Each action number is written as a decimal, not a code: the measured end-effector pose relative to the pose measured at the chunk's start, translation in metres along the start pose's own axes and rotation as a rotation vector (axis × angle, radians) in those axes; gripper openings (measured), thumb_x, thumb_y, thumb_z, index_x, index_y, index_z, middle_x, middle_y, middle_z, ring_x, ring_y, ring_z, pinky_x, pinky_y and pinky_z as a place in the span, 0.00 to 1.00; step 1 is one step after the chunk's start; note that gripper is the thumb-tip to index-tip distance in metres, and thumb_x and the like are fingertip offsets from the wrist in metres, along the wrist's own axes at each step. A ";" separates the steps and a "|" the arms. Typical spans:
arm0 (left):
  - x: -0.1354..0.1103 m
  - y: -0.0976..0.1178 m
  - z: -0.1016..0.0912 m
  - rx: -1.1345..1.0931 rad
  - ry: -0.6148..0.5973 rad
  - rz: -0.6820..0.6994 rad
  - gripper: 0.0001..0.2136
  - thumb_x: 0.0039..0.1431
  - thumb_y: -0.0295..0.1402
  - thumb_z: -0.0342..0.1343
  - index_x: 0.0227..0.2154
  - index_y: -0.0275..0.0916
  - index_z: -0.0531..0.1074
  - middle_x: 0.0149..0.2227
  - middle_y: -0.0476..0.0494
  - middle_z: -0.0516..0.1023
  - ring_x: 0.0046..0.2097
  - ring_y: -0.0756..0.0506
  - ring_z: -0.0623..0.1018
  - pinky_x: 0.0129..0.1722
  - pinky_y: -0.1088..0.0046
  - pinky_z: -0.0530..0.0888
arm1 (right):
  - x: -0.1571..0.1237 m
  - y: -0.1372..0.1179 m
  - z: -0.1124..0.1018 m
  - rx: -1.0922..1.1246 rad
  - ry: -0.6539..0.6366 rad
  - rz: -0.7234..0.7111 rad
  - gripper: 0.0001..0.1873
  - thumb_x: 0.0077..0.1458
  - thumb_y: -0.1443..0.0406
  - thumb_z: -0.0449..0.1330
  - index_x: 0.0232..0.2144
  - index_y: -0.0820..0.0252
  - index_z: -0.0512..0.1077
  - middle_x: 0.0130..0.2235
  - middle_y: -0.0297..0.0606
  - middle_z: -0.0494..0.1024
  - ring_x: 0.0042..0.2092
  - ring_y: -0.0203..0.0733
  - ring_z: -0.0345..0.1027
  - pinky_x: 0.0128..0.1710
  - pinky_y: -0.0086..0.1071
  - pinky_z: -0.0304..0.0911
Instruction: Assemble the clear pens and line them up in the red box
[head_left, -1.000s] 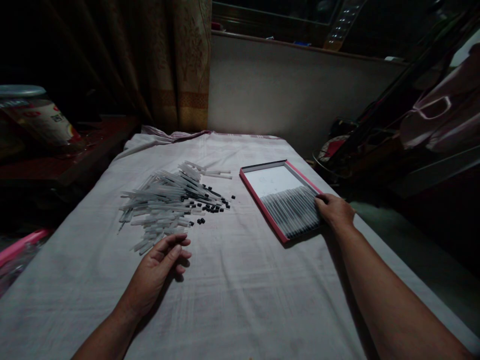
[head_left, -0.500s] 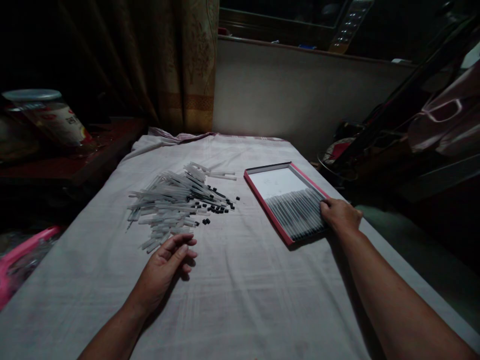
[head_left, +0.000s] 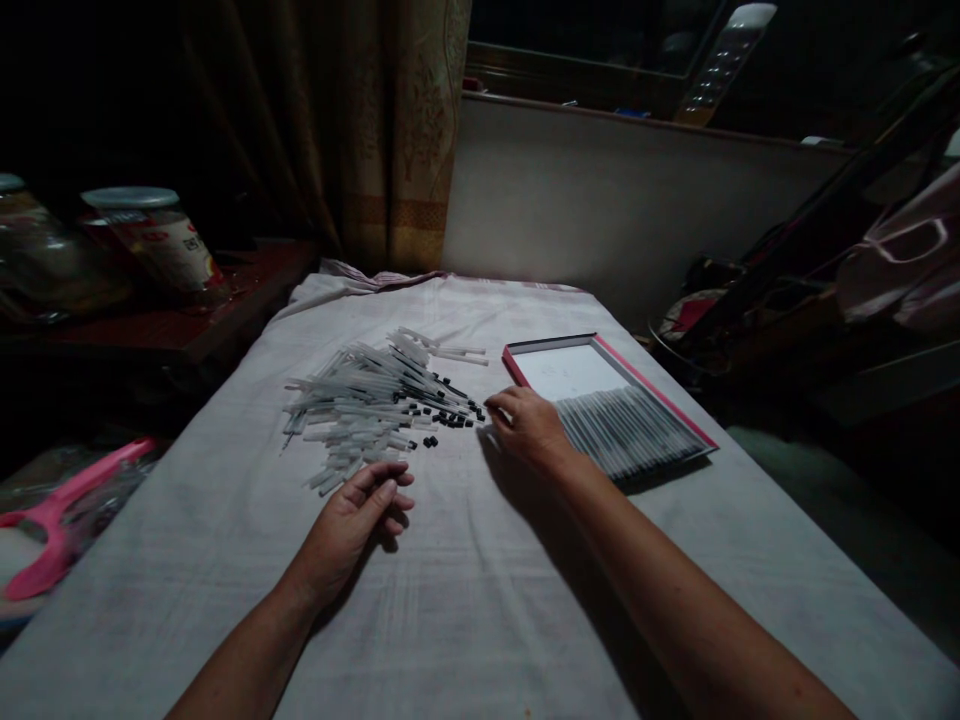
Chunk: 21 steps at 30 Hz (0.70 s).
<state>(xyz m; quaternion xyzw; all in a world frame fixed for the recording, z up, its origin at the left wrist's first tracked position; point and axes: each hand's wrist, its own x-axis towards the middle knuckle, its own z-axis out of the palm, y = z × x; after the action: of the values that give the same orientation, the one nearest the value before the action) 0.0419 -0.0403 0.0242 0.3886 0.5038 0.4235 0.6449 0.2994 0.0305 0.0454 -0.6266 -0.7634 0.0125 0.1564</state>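
Observation:
My left hand (head_left: 365, 508) rests palm-side in on the cloth, just below the pile of clear pen tubes (head_left: 345, 395). Its fingers are loosely bent and apart, with nothing in them. My right hand (head_left: 527, 428) reaches across the left edge of a shallow red box (head_left: 651, 383). Its fingertips are beside the small black caps (head_left: 455, 421) at the pile's right side; the fingers look slightly parted, and I see nothing held. A row of grey-clear pen tubes with dark ends (head_left: 630, 430) fills the near part of the box, over a white bottom.
A pale cloth (head_left: 450, 600) covers the table. On a dark red side table (head_left: 247, 300) at left stands a lidded jar (head_left: 161, 240). A pink plastic handle (head_left: 71, 510) lies low at left. Behind are a curtain (head_left: 397, 150) and a pale wall (head_left: 570, 190).
My right hand has let go of the box's right edge and moved left to the black caps. My left hand stays by the pile. The view has shifted slightly.

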 end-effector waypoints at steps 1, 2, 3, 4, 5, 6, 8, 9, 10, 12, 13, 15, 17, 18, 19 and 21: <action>0.001 0.000 -0.001 -0.005 -0.008 -0.005 0.25 0.43 0.47 0.69 0.42 0.38 0.74 0.38 0.43 0.79 0.23 0.52 0.74 0.20 0.77 0.71 | 0.004 -0.015 0.008 0.004 -0.036 -0.018 0.13 0.61 0.66 0.55 0.41 0.57 0.79 0.42 0.44 0.80 0.45 0.45 0.71 0.44 0.33 0.62; 0.001 0.000 -0.001 -0.009 -0.016 -0.009 0.25 0.44 0.47 0.69 0.42 0.38 0.75 0.38 0.43 0.79 0.24 0.52 0.75 0.21 0.77 0.71 | 0.007 -0.029 0.015 0.006 -0.061 -0.036 0.13 0.61 0.66 0.55 0.41 0.57 0.79 0.42 0.44 0.80 0.45 0.45 0.70 0.43 0.33 0.62; 0.002 0.000 -0.002 -0.014 -0.025 -0.013 0.24 0.44 0.47 0.69 0.41 0.38 0.75 0.38 0.43 0.79 0.24 0.52 0.75 0.21 0.77 0.71 | 0.009 -0.041 0.021 0.011 -0.076 -0.054 0.13 0.62 0.65 0.55 0.41 0.57 0.79 0.42 0.43 0.80 0.45 0.46 0.70 0.43 0.33 0.62; 0.002 -0.001 -0.003 -0.019 -0.034 -0.017 0.24 0.44 0.47 0.69 0.41 0.38 0.75 0.38 0.43 0.79 0.24 0.52 0.75 0.21 0.78 0.71 | 0.012 -0.051 0.026 0.018 -0.087 -0.076 0.13 0.62 0.64 0.54 0.41 0.57 0.79 0.42 0.43 0.80 0.45 0.46 0.70 0.43 0.33 0.62; 0.002 -0.001 -0.003 -0.025 -0.044 -0.021 0.23 0.45 0.47 0.69 0.41 0.38 0.75 0.38 0.43 0.79 0.24 0.52 0.75 0.21 0.78 0.71 | 0.014 -0.060 0.030 0.026 -0.090 -0.095 0.14 0.63 0.64 0.53 0.42 0.57 0.79 0.43 0.43 0.80 0.45 0.46 0.70 0.43 0.33 0.62; 0.003 -0.001 -0.004 -0.033 -0.052 -0.024 0.23 0.45 0.46 0.69 0.41 0.38 0.75 0.37 0.43 0.79 0.24 0.52 0.75 0.21 0.78 0.71 | 0.017 -0.068 0.033 0.034 -0.089 -0.111 0.15 0.63 0.63 0.53 0.42 0.56 0.79 0.43 0.42 0.80 0.45 0.46 0.71 0.43 0.34 0.62; 0.003 0.000 -0.005 -0.052 -0.062 -0.032 0.22 0.46 0.46 0.68 0.41 0.38 0.75 0.36 0.44 0.78 0.24 0.52 0.75 0.20 0.79 0.70 | 0.023 -0.080 0.037 0.035 -0.085 -0.126 0.15 0.64 0.62 0.53 0.44 0.56 0.78 0.44 0.43 0.79 0.46 0.46 0.71 0.43 0.34 0.63; 0.003 0.000 -0.005 -0.063 -0.061 -0.037 0.22 0.46 0.45 0.68 0.41 0.38 0.75 0.36 0.44 0.78 0.24 0.52 0.75 0.20 0.79 0.70 | 0.026 -0.084 0.038 0.025 -0.087 -0.126 0.15 0.64 0.61 0.53 0.45 0.56 0.78 0.44 0.43 0.79 0.46 0.46 0.71 0.43 0.34 0.63; 0.003 0.001 -0.006 -0.075 -0.057 -0.040 0.21 0.46 0.44 0.68 0.41 0.38 0.75 0.37 0.44 0.78 0.24 0.52 0.75 0.19 0.79 0.70 | 0.029 -0.088 0.039 0.009 -0.096 -0.123 0.15 0.64 0.60 0.53 0.44 0.55 0.78 0.44 0.43 0.79 0.46 0.47 0.71 0.43 0.34 0.63; 0.003 0.002 -0.006 -0.099 -0.052 -0.048 0.20 0.47 0.43 0.68 0.40 0.38 0.75 0.37 0.44 0.78 0.24 0.53 0.75 0.19 0.80 0.70 | 0.034 -0.093 0.040 -0.030 -0.127 -0.110 0.15 0.63 0.60 0.53 0.43 0.55 0.79 0.43 0.43 0.79 0.46 0.47 0.71 0.42 0.35 0.64; 0.003 0.003 -0.007 -0.109 -0.053 -0.054 0.20 0.47 0.42 0.68 0.40 0.38 0.75 0.37 0.44 0.78 0.24 0.53 0.75 0.18 0.80 0.69 | 0.036 -0.094 0.040 -0.045 -0.141 -0.102 0.15 0.63 0.61 0.53 0.42 0.55 0.79 0.43 0.43 0.80 0.45 0.48 0.71 0.41 0.35 0.64; 0.004 0.003 -0.008 -0.124 -0.053 -0.060 0.19 0.47 0.42 0.68 0.40 0.38 0.75 0.37 0.45 0.78 0.24 0.53 0.75 0.18 0.80 0.69 | 0.038 -0.094 0.041 -0.065 -0.149 -0.079 0.15 0.63 0.63 0.52 0.41 0.56 0.79 0.43 0.44 0.80 0.45 0.48 0.72 0.41 0.35 0.64; 0.004 0.004 -0.008 -0.128 -0.052 -0.058 0.19 0.47 0.42 0.68 0.40 0.38 0.75 0.36 0.46 0.78 0.24 0.53 0.75 0.19 0.80 0.69 | 0.037 -0.091 0.042 -0.066 -0.134 -0.062 0.15 0.64 0.65 0.51 0.41 0.58 0.78 0.43 0.45 0.80 0.45 0.48 0.72 0.42 0.35 0.64; 0.004 0.003 -0.008 -0.128 -0.052 -0.054 0.19 0.46 0.42 0.69 0.40 0.38 0.75 0.36 0.46 0.77 0.24 0.53 0.75 0.19 0.80 0.70 | 0.036 -0.089 0.042 -0.062 -0.129 -0.060 0.16 0.64 0.66 0.50 0.42 0.58 0.78 0.44 0.45 0.80 0.45 0.47 0.72 0.42 0.35 0.64; 0.004 0.003 -0.008 -0.127 -0.054 -0.052 0.19 0.46 0.42 0.69 0.40 0.38 0.75 0.36 0.46 0.77 0.24 0.54 0.75 0.19 0.80 0.69 | 0.035 -0.087 0.042 -0.055 -0.127 -0.066 0.16 0.64 0.65 0.50 0.42 0.58 0.78 0.44 0.45 0.80 0.46 0.47 0.71 0.43 0.35 0.64; 0.004 0.003 -0.007 -0.123 -0.062 -0.049 0.19 0.46 0.42 0.68 0.40 0.38 0.75 0.35 0.46 0.77 0.23 0.53 0.75 0.18 0.81 0.69 | 0.033 -0.084 0.043 -0.043 -0.133 -0.095 0.15 0.64 0.63 0.51 0.44 0.57 0.77 0.44 0.45 0.80 0.46 0.47 0.71 0.43 0.35 0.64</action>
<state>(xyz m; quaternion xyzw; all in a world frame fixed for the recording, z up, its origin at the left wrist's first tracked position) 0.0350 -0.0349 0.0244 0.3485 0.4659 0.4257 0.6930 0.2027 0.0514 0.0304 -0.5907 -0.8010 0.0303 0.0924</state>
